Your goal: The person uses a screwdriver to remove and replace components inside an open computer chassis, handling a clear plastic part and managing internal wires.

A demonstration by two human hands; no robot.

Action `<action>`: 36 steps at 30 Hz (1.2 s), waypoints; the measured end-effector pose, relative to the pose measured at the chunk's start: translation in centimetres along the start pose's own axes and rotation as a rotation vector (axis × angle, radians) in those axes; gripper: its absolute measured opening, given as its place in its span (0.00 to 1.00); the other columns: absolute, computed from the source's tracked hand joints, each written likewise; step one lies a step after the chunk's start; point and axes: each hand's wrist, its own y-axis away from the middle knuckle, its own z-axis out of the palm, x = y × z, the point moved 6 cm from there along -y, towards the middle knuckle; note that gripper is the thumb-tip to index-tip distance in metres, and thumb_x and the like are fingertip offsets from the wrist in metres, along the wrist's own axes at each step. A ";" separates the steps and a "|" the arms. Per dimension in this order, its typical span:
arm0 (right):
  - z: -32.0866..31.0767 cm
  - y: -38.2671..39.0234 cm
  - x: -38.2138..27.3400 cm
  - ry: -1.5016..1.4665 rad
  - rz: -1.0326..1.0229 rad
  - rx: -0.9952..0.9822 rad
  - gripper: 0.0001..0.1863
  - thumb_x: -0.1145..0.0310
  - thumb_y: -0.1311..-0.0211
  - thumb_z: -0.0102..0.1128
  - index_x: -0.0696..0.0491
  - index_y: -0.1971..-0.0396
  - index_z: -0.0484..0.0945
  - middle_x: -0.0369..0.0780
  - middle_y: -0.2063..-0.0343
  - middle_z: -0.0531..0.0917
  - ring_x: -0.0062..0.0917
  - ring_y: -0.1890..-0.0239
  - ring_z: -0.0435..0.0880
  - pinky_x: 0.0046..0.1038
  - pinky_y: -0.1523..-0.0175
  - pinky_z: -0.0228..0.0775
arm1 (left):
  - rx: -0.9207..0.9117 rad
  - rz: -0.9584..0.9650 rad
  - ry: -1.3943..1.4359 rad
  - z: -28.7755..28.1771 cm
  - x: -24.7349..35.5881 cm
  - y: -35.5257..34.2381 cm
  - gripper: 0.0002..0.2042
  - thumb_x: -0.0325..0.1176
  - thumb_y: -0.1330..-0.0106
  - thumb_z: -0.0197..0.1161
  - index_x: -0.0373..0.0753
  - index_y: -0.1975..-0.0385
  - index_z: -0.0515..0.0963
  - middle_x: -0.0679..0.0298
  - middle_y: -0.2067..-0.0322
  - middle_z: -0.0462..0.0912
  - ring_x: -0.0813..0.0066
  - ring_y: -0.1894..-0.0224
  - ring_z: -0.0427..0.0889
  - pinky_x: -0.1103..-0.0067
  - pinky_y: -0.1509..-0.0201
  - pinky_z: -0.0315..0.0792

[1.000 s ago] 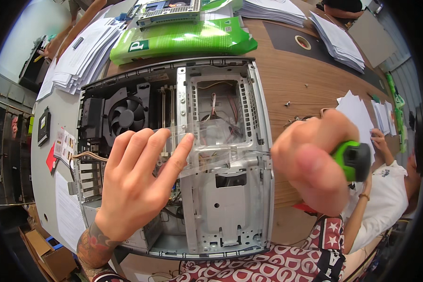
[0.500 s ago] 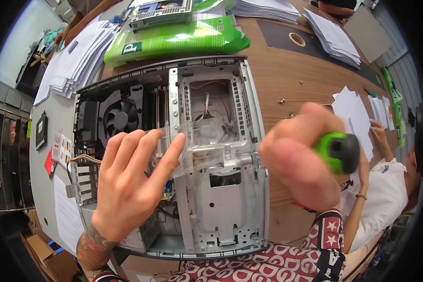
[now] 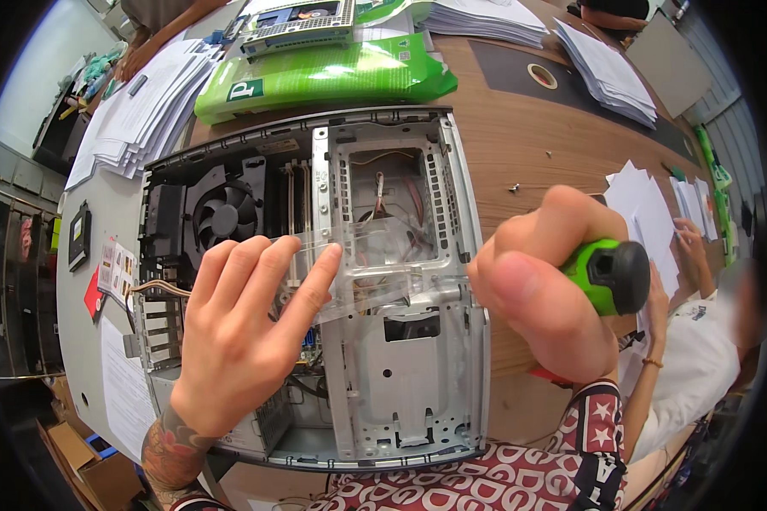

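Observation:
An open desktop computer case [image 3: 398,375] lies before me, with a black fan [image 3: 224,220] in its left half and a metal frame with cables at the upper right. My left hand [image 3: 251,328] lies with spread fingers on a transparent plastic piece [image 3: 366,243] crossing the middle of the case. My right hand [image 3: 545,285], at the case's right edge, is wrapped round a green-and-black screwdriver [image 3: 596,277]. Its tip is hard to make out at the case's right side. Small screws [image 3: 514,188] lie on the wooden table right of the case.
Paper stacks [image 3: 149,111], a green package [image 3: 324,81] and a metal unit [image 3: 294,25] stand behind the case. A tape roll [image 3: 542,77] lies at back right. A co-worker in white [image 3: 686,375] handles papers on the right; other people's arms show at the far edge.
Both hands keep much the same places and grips. The view has shifted slightly, and my right hand sits a little higher and further left in the picture than a second ago.

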 end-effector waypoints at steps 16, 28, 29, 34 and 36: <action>0.4 0.4 -0.7 0.055 -0.111 -0.063 0.14 0.76 0.39 0.54 0.51 0.80 0.59 0.31 0.91 0.61 0.14 0.89 0.55 0.24 0.82 0.46 | -0.007 -0.007 0.010 0.1 -0.1 0.1 0.22 0.27 0.53 0.70 0.41 0.53 0.81 0.59 0.59 0.77 0.60 0.58 0.76 0.67 0.55 0.71; -0.3 -0.1 0.4 0.119 -0.063 0.033 0.16 0.76 0.48 0.61 0.54 0.88 0.64 0.32 0.92 0.68 0.12 0.88 0.59 0.21 0.82 0.51 | 0.007 0.063 0.020 -0.2 -0.6 0.6 0.21 0.29 0.49 0.68 0.40 0.51 0.79 0.58 0.60 0.76 0.61 0.59 0.76 0.67 0.55 0.71; -0.5 -0.2 0.2 0.113 -0.087 0.060 0.16 0.76 0.47 0.61 0.54 0.88 0.64 0.31 0.91 0.68 0.12 0.88 0.59 0.20 0.82 0.51 | 0.017 0.075 0.014 -0.3 -0.5 0.5 0.21 0.29 0.48 0.68 0.41 0.51 0.79 0.59 0.60 0.76 0.62 0.58 0.76 0.68 0.54 0.71; -1.0 -1.3 1.2 -0.094 -0.096 -0.012 0.14 0.75 0.42 0.58 0.55 0.85 0.66 0.31 0.91 0.68 0.10 0.88 0.60 0.19 0.83 0.49 | 0.027 0.088 0.011 0.3 -0.8 0.6 0.22 0.32 0.46 0.68 0.42 0.49 0.78 0.60 0.60 0.77 0.64 0.57 0.76 0.70 0.53 0.71; -0.8 -1.8 1.5 -0.209 -0.089 -0.053 0.15 0.76 0.41 0.57 0.55 0.85 0.64 0.31 0.91 0.66 0.10 0.89 0.59 0.18 0.85 0.47 | 0.035 0.085 -0.004 0.4 -1.0 0.9 0.21 0.33 0.46 0.68 0.42 0.49 0.78 0.60 0.60 0.77 0.64 0.57 0.76 0.70 0.53 0.71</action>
